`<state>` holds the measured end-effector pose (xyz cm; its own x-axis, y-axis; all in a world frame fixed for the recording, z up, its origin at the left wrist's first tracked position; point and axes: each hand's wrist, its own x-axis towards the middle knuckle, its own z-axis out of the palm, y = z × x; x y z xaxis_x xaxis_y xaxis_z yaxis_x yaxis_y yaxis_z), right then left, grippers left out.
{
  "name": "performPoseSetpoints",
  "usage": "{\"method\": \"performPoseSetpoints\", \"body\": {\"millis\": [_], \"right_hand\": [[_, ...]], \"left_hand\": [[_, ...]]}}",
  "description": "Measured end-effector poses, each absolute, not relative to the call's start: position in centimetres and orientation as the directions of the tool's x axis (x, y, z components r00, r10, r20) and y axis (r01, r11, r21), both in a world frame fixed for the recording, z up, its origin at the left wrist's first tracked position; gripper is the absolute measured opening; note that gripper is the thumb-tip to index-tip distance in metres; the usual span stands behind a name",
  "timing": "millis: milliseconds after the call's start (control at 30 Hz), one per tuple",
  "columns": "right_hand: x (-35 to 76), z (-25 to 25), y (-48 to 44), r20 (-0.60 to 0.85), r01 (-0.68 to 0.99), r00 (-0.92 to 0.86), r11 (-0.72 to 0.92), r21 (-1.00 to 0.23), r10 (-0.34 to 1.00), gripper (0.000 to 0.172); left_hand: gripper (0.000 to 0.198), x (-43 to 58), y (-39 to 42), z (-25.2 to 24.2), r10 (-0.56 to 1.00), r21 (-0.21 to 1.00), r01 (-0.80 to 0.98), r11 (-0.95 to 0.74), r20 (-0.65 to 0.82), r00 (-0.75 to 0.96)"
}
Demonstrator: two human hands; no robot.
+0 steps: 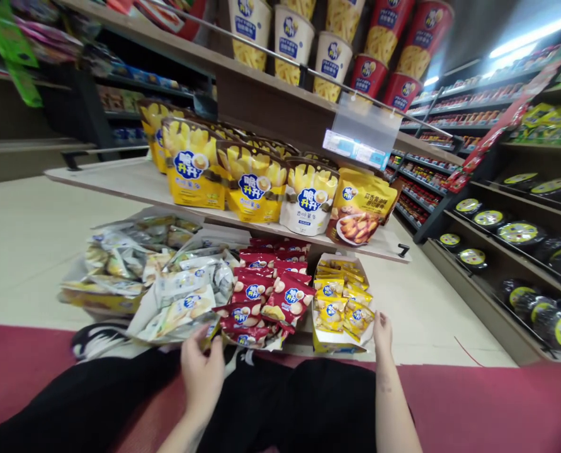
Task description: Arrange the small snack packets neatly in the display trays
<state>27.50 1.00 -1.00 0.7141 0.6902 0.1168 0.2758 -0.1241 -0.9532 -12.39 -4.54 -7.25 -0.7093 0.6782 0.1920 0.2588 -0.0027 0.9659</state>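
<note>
My left hand [201, 368] is low in the view, its fingers curled on the near edge of a pale snack packet [186, 314] in an open carton. My right hand [383, 331] rests with fingers pressed against the right front corner of a white and yellow carton [333, 340] filled with yellow snack packets [339, 302]. Between the two cartons lies a heap of red snack packets [271, 296]. My legs in black trousers fill the bottom of the view.
Above the cartons a low shelf [119, 179] carries yellow and white snack bags [254, 185]. Snack cups [332, 60] stand on the upper shelf. More shelving with dark round packs [521, 233] runs along the right. A red mat [488, 402] covers the near floor.
</note>
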Motion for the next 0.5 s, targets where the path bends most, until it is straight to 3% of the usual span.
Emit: {"method": "performPoseSetpoints", "body": {"millis": [133,300,367,433,500], "right_hand": [[28.2,-3.0,2.0,0.022,0.175,0.664,-0.127,-0.976,0.747,0.048],[29.3,-4.2,2.6,-0.076,0.085,0.632,-0.166,-0.982,0.771,0.043],[29.3,-4.9,2.6,-0.098,0.076,0.622,-0.185,-0.980,0.777,0.039],[29.2,-5.7,2.7,-0.106,0.084,0.620,-0.200,-0.976,0.778,0.029],[29.1,-6.3,2.7,-0.108,0.100,0.628,-0.217,-0.971,0.771,0.024]], "left_hand": [[0.047,-11.5,-4.8,-7.7,0.721,0.877,0.474,-0.075,0.376,-0.581],[0.044,-10.2,-5.9,-8.1,0.624,0.859,0.511,-0.038,0.419,-0.659],[0.055,-9.2,-6.0,-9.2,0.602,0.913,0.403,0.064,0.287,-0.746],[0.070,-8.3,-5.6,-10.5,0.582,0.960,0.191,0.207,0.036,-0.812],[0.072,-7.8,-4.9,-11.4,0.602,0.967,0.026,0.254,-0.137,-0.787]]}}
